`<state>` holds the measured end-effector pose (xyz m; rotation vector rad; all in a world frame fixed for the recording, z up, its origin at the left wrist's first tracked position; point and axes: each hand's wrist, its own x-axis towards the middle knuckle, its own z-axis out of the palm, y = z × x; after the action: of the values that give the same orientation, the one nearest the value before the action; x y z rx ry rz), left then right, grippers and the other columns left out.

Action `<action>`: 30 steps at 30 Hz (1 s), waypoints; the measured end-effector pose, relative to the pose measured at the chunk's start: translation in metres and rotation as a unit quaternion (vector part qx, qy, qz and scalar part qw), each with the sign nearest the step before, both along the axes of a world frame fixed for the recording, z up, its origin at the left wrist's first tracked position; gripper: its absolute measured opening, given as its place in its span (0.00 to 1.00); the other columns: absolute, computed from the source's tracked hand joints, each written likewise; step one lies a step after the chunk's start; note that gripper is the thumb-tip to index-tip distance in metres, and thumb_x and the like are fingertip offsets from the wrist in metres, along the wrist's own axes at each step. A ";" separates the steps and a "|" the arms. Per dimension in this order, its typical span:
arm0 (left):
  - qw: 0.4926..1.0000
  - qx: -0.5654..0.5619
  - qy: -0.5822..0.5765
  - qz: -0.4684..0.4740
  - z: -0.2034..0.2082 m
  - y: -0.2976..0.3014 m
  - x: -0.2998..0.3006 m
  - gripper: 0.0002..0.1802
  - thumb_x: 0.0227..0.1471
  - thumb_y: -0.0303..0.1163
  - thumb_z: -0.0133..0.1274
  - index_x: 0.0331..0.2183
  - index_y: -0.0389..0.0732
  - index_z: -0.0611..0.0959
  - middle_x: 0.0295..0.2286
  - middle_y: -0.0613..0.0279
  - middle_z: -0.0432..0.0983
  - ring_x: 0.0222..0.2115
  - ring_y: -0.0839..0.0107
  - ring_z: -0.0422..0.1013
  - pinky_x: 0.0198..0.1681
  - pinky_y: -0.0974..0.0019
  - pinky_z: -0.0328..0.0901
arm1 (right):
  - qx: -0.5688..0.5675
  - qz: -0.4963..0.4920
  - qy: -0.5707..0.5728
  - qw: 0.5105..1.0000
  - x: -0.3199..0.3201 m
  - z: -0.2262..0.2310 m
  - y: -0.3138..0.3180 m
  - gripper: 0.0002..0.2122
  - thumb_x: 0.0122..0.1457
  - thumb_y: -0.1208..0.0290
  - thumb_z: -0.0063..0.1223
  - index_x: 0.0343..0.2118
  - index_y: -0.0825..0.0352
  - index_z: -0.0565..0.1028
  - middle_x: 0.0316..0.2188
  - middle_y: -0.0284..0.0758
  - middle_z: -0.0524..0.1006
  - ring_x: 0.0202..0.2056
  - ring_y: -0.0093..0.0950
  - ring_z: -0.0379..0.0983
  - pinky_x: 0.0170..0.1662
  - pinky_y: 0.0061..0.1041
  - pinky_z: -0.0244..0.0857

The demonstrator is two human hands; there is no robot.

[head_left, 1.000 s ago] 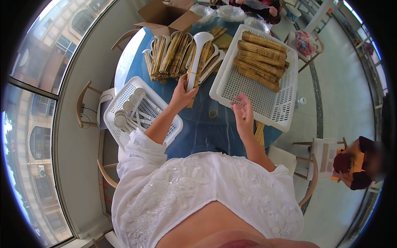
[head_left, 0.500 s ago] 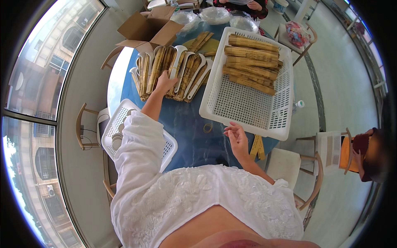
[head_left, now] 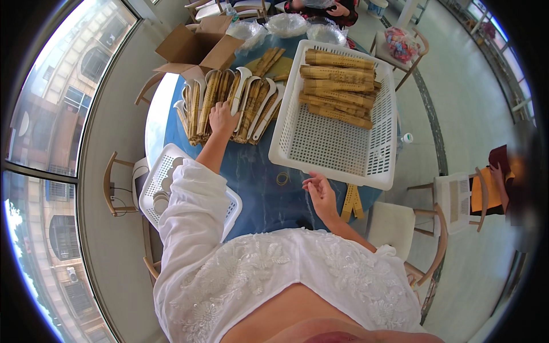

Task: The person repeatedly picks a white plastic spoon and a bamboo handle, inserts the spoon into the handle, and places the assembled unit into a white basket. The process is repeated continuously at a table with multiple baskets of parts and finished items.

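On the blue table top, a row of yellow-brown strip bundles lies with white long-handled spoons among them. My left hand reaches into the middle of this row, fingers bent down around one of the bundles; their tips are partly hidden. Right beside that hand is the handle of a white spoon. My right hand hovers by the near edge of a large white plastic basket, fingers loosely curled and apart, holding nothing. Several similar bundles are stacked in the basket's far part.
An open cardboard box stands at the far left, plastic-wrapped round stacks at the back. A smaller white basket with round pale items lies under my left sleeve. Yellow strips and a thin ring are nearby. Chairs surround the table.
My left hand has shifted slightly along the row, its back now turned up and its fingers more bent. My right hand stays nearly in place. The whole view has moved a little.
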<state>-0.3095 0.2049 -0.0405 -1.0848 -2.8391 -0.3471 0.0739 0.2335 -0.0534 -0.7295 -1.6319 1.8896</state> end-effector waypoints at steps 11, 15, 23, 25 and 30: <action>0.993 0.096 0.063 -0.019 0.008 -0.069 0.026 0.31 0.43 0.43 0.59 0.49 0.41 0.73 0.47 0.55 0.66 0.50 0.54 0.61 0.53 0.56 0.57 | 0.021 0.034 -0.019 0.999 0.031 -0.010 -0.033 0.12 0.61 0.75 0.44 0.46 0.69 0.69 0.32 0.35 0.76 0.35 0.22 0.73 0.41 0.19 0.67; 0.986 0.157 0.059 0.008 0.005 -0.117 0.051 0.27 0.46 0.42 0.57 0.48 0.43 0.74 0.46 0.56 0.68 0.49 0.55 0.62 0.52 0.56 0.58 | 0.018 0.062 -0.042 0.997 0.048 -0.015 -0.043 0.10 0.60 0.75 0.45 0.45 0.70 0.70 0.32 0.35 0.76 0.35 0.22 0.74 0.42 0.19 0.67; 0.972 0.042 0.001 0.230 -0.090 -0.294 0.097 0.29 0.43 0.44 0.59 0.48 0.44 0.74 0.46 0.53 0.69 0.48 0.56 0.64 0.51 0.55 0.58 | 0.009 0.152 -0.118 0.981 0.082 -0.052 -0.064 0.11 0.60 0.72 0.47 0.44 0.68 0.72 0.34 0.36 0.77 0.36 0.23 0.74 0.41 0.21 0.67; 0.959 -0.022 -0.059 0.277 -0.101 -0.322 0.119 0.33 0.41 0.45 0.60 0.49 0.42 0.73 0.46 0.51 0.69 0.47 0.55 0.65 0.51 0.55 0.60 | 0.019 0.189 -0.156 0.969 0.088 -0.066 -0.065 0.12 0.59 0.70 0.48 0.44 0.68 0.72 0.34 0.35 0.77 0.36 0.24 0.74 0.41 0.22 0.67; 0.935 -0.065 -0.185 0.295 -0.154 -0.380 0.141 0.36 0.40 0.48 0.60 0.49 0.38 0.73 0.44 0.46 0.72 0.45 0.50 0.69 0.48 0.56 0.64 | 0.087 0.243 -0.230 0.938 0.101 -0.091 -0.068 0.13 0.57 0.67 0.51 0.42 0.66 0.74 0.35 0.38 0.78 0.37 0.28 0.75 0.41 0.25 0.67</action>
<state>-0.1688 -0.1749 -0.1941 -0.1332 -3.3683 -0.3380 0.1748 0.1655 -0.1440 -0.7860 -2.4281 1.9509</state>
